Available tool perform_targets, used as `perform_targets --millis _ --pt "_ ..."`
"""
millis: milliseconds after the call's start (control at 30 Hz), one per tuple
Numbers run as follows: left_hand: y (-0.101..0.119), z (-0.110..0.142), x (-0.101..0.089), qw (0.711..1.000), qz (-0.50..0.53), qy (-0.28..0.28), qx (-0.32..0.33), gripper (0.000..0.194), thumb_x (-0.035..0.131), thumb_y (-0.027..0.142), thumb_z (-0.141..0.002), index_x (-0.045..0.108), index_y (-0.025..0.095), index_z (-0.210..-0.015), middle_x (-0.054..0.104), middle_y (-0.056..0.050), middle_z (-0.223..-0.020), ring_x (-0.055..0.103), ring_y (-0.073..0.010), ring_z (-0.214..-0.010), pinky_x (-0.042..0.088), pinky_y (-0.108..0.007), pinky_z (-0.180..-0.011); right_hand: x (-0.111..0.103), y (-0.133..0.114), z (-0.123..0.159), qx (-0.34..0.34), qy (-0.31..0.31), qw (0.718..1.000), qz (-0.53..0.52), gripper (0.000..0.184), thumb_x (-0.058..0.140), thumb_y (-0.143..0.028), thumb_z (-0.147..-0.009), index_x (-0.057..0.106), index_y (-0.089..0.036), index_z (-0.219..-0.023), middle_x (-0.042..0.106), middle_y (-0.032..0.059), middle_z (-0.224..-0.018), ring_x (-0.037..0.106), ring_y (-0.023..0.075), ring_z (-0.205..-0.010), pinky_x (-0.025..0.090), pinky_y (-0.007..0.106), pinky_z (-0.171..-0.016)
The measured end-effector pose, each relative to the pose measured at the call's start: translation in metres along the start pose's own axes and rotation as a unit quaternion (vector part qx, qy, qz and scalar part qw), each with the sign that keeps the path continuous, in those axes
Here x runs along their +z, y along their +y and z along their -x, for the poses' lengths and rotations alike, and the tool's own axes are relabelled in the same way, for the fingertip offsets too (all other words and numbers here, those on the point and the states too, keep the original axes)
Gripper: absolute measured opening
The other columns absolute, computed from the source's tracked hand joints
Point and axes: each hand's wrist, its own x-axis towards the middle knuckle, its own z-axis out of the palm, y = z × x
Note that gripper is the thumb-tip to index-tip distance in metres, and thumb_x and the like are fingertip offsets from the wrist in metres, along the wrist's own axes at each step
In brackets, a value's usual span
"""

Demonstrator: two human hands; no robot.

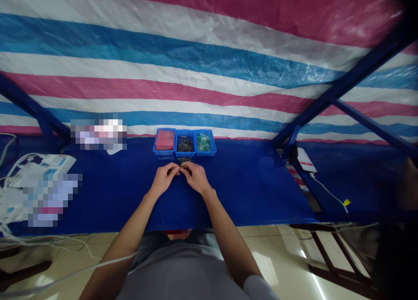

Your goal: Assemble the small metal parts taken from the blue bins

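Observation:
My left hand (pixel 165 177) and my right hand (pixel 196 176) meet over the blue table, fingertips pinched together. Between them shows a sliver of a thin, brassy metal piece, seemingly a screw; most of it is hidden by the fingers. Just beyond the fingertips lies a small pile of screws (pixel 185 159). Behind the pile three blue bins stand side by side. Flat red packets (pixel 164 139) fill the left bin (pixel 164 153), dark screws (pixel 185 144) the middle bin (pixel 186 154), and green and clear plastic pieces (pixel 203 141) the right bin (pixel 206 153).
A white power strip (pixel 58 163) and tangled white cables lie on the left of the table (pixel 248 191). At the right, a phone (pixel 306 160) with a charging cable lies by a blue metal post (pixel 290 143). A striped sheet (pixel 209 73) hangs behind.

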Motion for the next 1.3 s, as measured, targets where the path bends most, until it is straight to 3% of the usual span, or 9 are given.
perform_targets --millis 267,767,1000,1300 --pt "-0.0002 -0.0004 0.0005 1.000 -0.005 -0.002 0.006 0.028 0.053 0.040 -0.096 0.067 0.018 -0.088 0.071 -0.002 -0.077 0.067 -0.0174 -0.076 0.048 -0.026 -0.075 0.0000 0.0026 0.0000 -0.001 0.001 1.000 -0.003 0.017 0.050 -0.025 -0.100 0.067 -0.022 -0.096 0.071 0.0036 -0.095 0.066 0.0173 -0.089 0.045 0.026 -0.081" --pt "-0.0003 -0.0005 0.0015 1.000 0.000 -0.007 0.010 0.027 0.054 0.041 -0.095 0.068 0.018 -0.089 0.072 -0.002 -0.078 0.068 -0.0178 -0.075 0.050 -0.027 -0.074 0.0000 -0.0014 0.0004 0.031 -0.019 0.995 0.091 0.040 0.040 -0.036 -0.105 0.060 -0.020 -0.075 0.064 0.0013 -0.072 0.057 0.0135 -0.066 0.032 0.024 -0.064" --pt "-0.0003 -0.0004 0.0007 1.000 -0.001 0.002 0.010 0.028 0.053 0.040 -0.096 0.067 0.018 -0.088 0.071 -0.002 -0.077 0.067 -0.0175 -0.075 0.049 -0.026 -0.074 -0.0027 -0.0014 -0.0001 0.001 0.000 1.000 0.008 0.017 0.052 -0.032 -0.100 0.066 -0.022 -0.101 0.071 0.0035 -0.096 0.065 0.0161 -0.085 0.043 0.024 -0.076" --pt "0.0014 -0.0006 0.0016 1.000 -0.009 -0.004 0.007 0.028 0.053 0.041 -0.096 0.067 0.019 -0.087 0.071 -0.002 -0.077 0.066 -0.0172 -0.074 0.049 -0.026 -0.074 -0.0001 0.0029 0.0001 0.006 0.003 1.000 0.026 0.022 0.047 -0.030 -0.102 0.065 -0.022 -0.091 0.069 0.0035 -0.090 0.063 0.0160 -0.081 0.042 0.024 -0.074"
